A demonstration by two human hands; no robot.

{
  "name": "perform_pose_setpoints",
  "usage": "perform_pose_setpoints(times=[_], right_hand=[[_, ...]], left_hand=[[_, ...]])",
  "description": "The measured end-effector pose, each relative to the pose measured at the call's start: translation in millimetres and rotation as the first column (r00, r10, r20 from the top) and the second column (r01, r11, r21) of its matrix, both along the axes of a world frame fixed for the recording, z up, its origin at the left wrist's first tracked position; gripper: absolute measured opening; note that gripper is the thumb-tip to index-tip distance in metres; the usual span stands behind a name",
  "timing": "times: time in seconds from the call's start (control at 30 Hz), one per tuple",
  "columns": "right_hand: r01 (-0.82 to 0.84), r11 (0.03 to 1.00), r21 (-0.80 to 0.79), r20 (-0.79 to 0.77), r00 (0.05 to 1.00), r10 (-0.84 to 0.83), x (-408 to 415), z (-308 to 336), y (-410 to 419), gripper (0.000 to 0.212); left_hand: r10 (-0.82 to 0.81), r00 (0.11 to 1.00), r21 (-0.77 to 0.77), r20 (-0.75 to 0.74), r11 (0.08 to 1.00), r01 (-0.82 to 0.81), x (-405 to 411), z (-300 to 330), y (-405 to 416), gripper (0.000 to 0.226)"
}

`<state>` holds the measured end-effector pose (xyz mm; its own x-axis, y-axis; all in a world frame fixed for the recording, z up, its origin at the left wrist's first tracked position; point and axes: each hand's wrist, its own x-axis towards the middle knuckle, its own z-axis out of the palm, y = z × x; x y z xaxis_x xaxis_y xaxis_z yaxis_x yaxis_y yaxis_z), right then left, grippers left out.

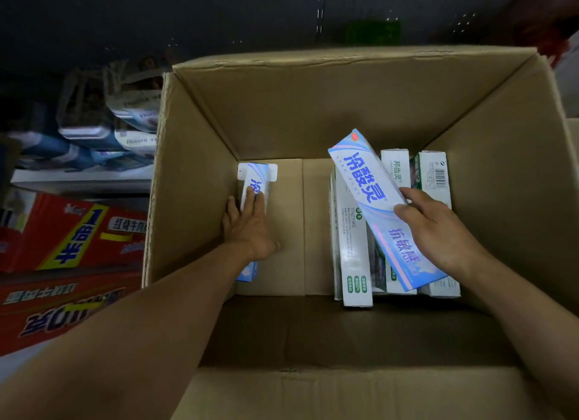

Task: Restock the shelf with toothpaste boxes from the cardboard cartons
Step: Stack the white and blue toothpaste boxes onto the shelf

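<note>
An open cardboard carton (194,156) fills the view. My left hand (247,225) reaches to its bottom left and grips a blue-and-white toothpaste box (257,178) that stands along the carton's left wall, thumb on its left side and fingers across its face. My right hand (438,228) holds a second blue-and-white toothpaste box (376,206), tilted and raised above several white-and-green toothpaste boxes (354,250) lying at the carton's bottom right.
Red printed cartons (72,241) lie to the left of the carton. Behind them a low shelf (81,177) carries blue and white packaged goods (125,128). A dark pegboard shelf back (250,18) rises beyond the carton. The carton's near flap (344,394) lies folded toward me.
</note>
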<state>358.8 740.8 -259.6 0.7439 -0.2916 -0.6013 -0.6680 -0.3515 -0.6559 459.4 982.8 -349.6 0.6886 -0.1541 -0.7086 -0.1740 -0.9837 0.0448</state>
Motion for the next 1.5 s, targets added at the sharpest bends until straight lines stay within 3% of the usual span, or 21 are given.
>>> perform_pose_setpoints(times=[0.2, 0.43, 0.57, 0.67, 0.8, 0.87, 0.93, 1.0, 1.17, 1.27, 1.4, 1.5], right_hand=[[-0.012, 1.0, 0.001, -0.004, 1.0, 0.012, 4, 0, 2, 0.025], [-0.011, 1.0, 0.021, -0.016, 1.0, 0.011, 5, 0, 3, 0.026], [-0.009, 1.0, 0.021, -0.011, 1.0, 0.009, 5, -2, 3, 0.02], [0.0, 0.999, 0.035, -0.008, 1.0, 0.0, 4, -3, 2, 0.017], [0.014, 0.998, 0.056, -0.007, 1.0, -0.014, 4, -3, 3, 0.018], [0.022, 0.997, 0.07, -0.013, 1.0, -0.021, 3, -4, 3, 0.021], [0.028, 0.997, 0.066, -0.009, 1.0, -0.027, 2, -4, 1, 0.021], [0.035, 0.998, 0.049, 0.017, 0.999, -0.036, 2, -5, 0, 0.019], [0.024, 0.999, 0.027, 0.047, 0.999, -0.025, 3, -10, -1, 0.022], [0.002, 1.0, 0.024, 0.027, 1.0, -0.003, 3, -11, -2, 0.025], [-0.004, 1.0, 0.026, 0.018, 1.0, 0.003, 3, -5, -1, 0.024], [0.037, 0.998, 0.055, 0.015, 0.999, -0.038, 1, 9, 0, 0.022]], left_hand=[[-0.014, 0.995, -0.056, 0.103, 0.998, 0.02, -2, -2, 2, 0.095], [-0.374, 0.923, 0.067, 0.094, 0.927, 0.369, 5, 6, 11, 0.095], [-0.468, 0.878, 0.097, 0.106, 0.883, 0.459, 7, 7, 7, 0.093], [-0.404, 0.91, 0.036, 0.096, 0.915, 0.402, 6, 12, -3, 0.091], [-0.197, 0.98, -0.156, 0.031, 0.967, 0.2, -3, 12, -22, 0.088], [-0.197, 0.978, -0.152, 0.075, 0.967, 0.207, -4, 14, -25, 0.08], [-0.36, 0.9, -0.042, 0.245, 0.924, 0.38, 3, 13, -23, 0.069], [-0.574, 0.742, 0.081, 0.345, 0.806, 0.586, 16, 8, -22, 0.059], [-0.835, 0.488, 0.198, 0.254, 0.539, 0.819, 38, -13, -33, 0.049], [-0.841, 0.495, 0.158, 0.221, 0.531, 0.832, 46, -14, -39, 0.042], [-0.861, 0.505, 0.116, 0.065, 0.509, 0.853, 58, 6, -35, 0.045], [-0.821, 0.57, 0.009, 0.003, 0.57, 0.821, 60, 36, -28, 0.051]])
